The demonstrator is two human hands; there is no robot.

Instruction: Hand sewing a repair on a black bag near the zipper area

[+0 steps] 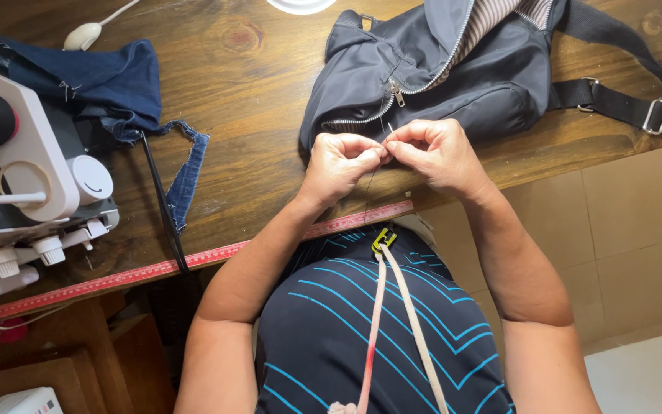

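My left hand (340,162) and my right hand (432,150) meet fingertip to fingertip just above the wooden table's front edge. A thin dark thread (369,184) hangs down from between them, and a small needle seems pinched at the fingertips, though it is too small to tell which hand has it. Right behind the hands lies a dark grey bag (423,69) with an open zipper and a striped lining showing.
A white sewing machine (28,176) stands at the left with blue denim fabric (109,80) behind it. A red measuring tape (193,261) runs along the wooden table (247,100) edge. The bag's strap and metal buckle (657,115) reach to the right. Tiled floor lies below right.
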